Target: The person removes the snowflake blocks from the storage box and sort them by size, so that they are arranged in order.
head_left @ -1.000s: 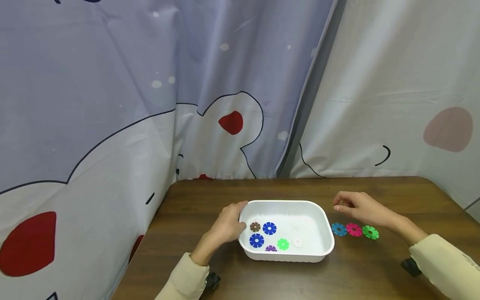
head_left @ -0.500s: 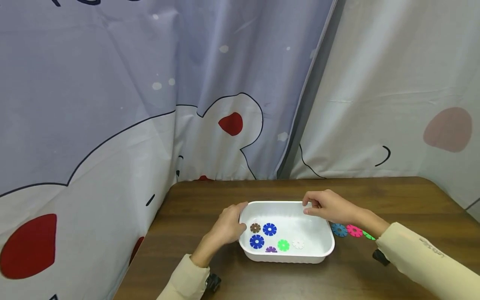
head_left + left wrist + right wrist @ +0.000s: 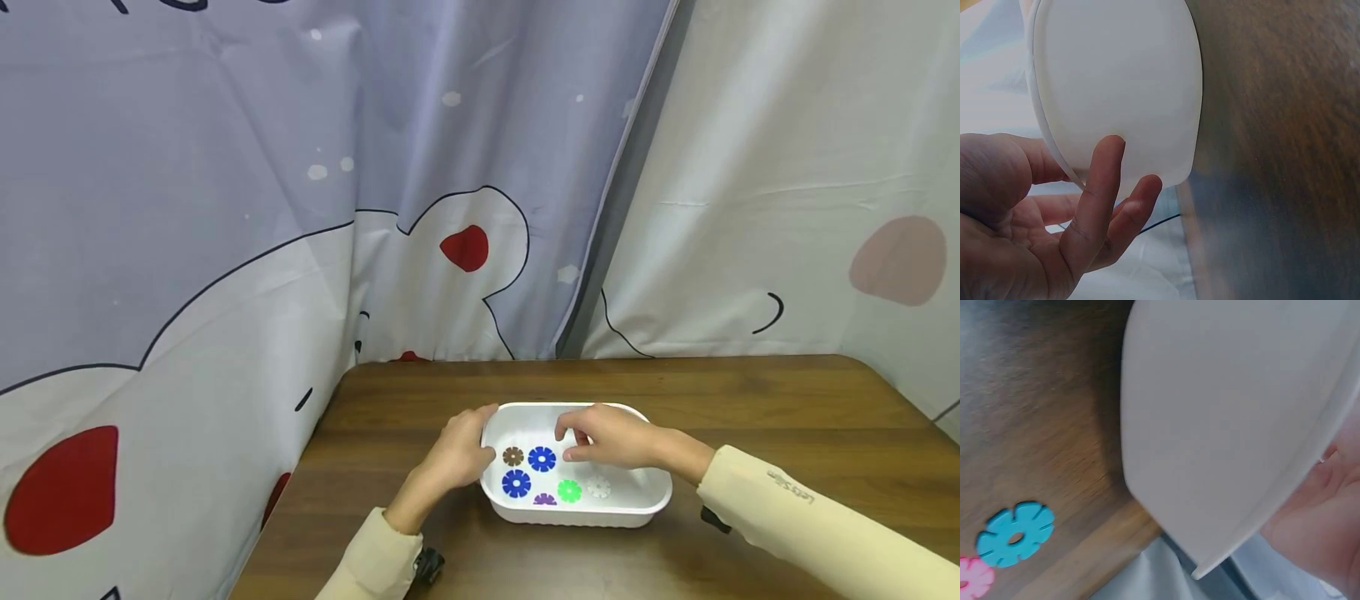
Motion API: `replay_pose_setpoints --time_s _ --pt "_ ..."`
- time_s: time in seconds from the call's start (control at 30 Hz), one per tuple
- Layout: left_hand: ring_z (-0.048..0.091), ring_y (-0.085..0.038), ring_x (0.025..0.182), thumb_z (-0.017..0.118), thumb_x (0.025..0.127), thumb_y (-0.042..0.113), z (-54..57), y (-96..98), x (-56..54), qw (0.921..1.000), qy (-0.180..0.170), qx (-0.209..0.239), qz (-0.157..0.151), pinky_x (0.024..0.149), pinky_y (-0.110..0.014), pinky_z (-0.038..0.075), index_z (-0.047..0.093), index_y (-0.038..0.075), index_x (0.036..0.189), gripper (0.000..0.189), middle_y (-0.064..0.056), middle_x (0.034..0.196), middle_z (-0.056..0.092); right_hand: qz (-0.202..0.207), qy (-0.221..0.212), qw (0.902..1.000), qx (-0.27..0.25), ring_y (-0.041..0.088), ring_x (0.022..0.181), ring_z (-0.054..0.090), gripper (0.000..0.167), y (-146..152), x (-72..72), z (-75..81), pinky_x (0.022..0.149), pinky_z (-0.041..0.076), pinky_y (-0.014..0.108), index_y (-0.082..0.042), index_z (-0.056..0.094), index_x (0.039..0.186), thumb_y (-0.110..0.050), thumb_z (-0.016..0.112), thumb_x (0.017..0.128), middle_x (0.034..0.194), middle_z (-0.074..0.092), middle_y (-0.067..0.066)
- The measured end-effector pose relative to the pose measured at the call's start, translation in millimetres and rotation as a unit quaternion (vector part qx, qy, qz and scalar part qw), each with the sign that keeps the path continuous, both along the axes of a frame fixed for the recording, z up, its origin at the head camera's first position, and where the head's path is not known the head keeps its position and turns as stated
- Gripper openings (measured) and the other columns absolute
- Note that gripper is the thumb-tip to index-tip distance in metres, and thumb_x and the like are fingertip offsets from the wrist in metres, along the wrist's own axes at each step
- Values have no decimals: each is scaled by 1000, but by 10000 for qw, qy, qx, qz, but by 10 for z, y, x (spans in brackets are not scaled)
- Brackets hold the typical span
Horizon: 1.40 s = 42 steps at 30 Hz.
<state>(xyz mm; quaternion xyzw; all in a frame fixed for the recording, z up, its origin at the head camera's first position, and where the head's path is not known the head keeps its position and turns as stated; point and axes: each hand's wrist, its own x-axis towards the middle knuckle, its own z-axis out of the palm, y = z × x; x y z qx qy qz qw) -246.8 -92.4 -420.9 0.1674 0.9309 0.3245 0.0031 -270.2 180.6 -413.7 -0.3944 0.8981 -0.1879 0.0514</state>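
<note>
Gripping the tray (image 3: 573, 517), left hand (image 3: 459, 448) bends; right hand (image 3: 613, 436) curls loosely above.

Curtained-off indoor space; whether part of a home, a studio or an office cannot be told. Grey-blue and white curtains (image 3: 240, 150) with a cartoon print hang behind and on both sides of a brown wood-grain table (image 3: 600, 385).
</note>
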Motion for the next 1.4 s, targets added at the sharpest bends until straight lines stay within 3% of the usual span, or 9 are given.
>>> replay_pose_setpoints --time_s 0.23,0.57,0.77,0.93,1.17,1.4 --pt "64 -36 115 71 85 -8 3 1 -5 10000 -51 -6 -16 101 -53 57 56 -8 147 64 -30 132 66 -23 -131 9992 367 5 68 49 27 -224 -55 -76 65 44 25 -11 74 119 -21 80 95 75 56 -8" --pt "63 -37 118 72 87 -7 -4 56 -17 9998 -183 19 23 104 -55 54 55 -6 149 64 -29 135 64 -285 418 9959 752 11 81 56 31 -366 13 -245 72 52 32 -16 72 116 -22 85 89 95 63 0" --pt "63 -36 117 72 87 -6 17 67 -30 9998 -171 -28 45 105 -54 54 55 -6 149 64 -29 134 65 -582 164 9958 689 11 78 52 32 -383 4 -203 70 47 30 -15 62 100 -23 89 85 91 55 -4" --pt "63 -37 116 72 86 -7 12 57 -28 9998 -170 -10 39 105 -55 54 55 -7 148 64 -29 133 65 -618 63 9969 488 10 71 49 33 -371 4 -184 64 42 29 -16 55 96 -19 86 88 78 54 -6" --pt "63 -37 117 72 86 -8 -4 2 10 9997 -186 -68 124 102 -54 56 55 -6 148 64 -29 134 64 -670 -4 9977 69 7 71 50 19 -279 38 -111 64 43 25 -17 58 100 -15 76 97 79 56 -9" --pt "63 -37 118 71 87 -7 21 -6 17 9998 -196 8 100 102 -55 56 55 -6 149 64 -30 135 64 -644 -348 9966 -370 4 71 60 16 14 48 102 64 50 25 -14 64 113 -10 72 99 85 71 -3"
